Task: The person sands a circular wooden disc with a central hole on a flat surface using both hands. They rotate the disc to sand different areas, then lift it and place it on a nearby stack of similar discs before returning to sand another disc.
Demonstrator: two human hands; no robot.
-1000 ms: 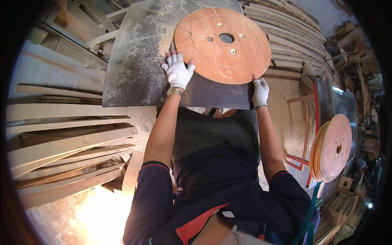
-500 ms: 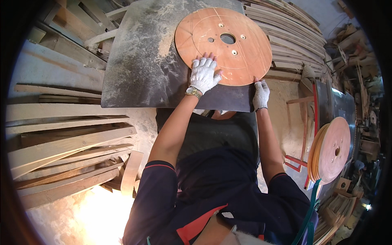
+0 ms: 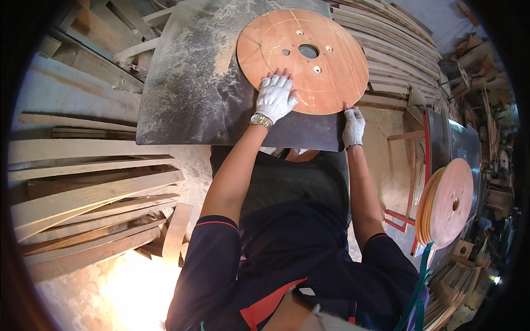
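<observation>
A round plywood disc [image 3: 331, 83] lies on a dark, dusty tabletop [image 3: 182, 105]. It has a large centre hole, several smaller holes around it, and pencilled circles and lines. My left hand [image 3: 275, 99], in a white glove with bare fingertips and a watch at the wrist, rests on the disc's near left part with fingers stretched flat and thumb out to the side. At the near right edge my right hand [image 3: 354, 127], gloved alike, pinches the disc's rim, the thumb tip showing on top. The fingers beneath the rim are partly hidden.
Long wooden boards [image 3: 94, 193] are stacked at the left, and more strips [image 3: 386, 44] at the far right. Right of me stands a stack of round wooden discs [image 3: 450, 204] with a green strap [image 3: 417, 287], near a red-edged dark table [image 3: 439, 132].
Almost nothing differs. The disc and both hands sit very slightly farther from me, with the left hand's grip posture on the disc and the right hand's pinch unchanged.
</observation>
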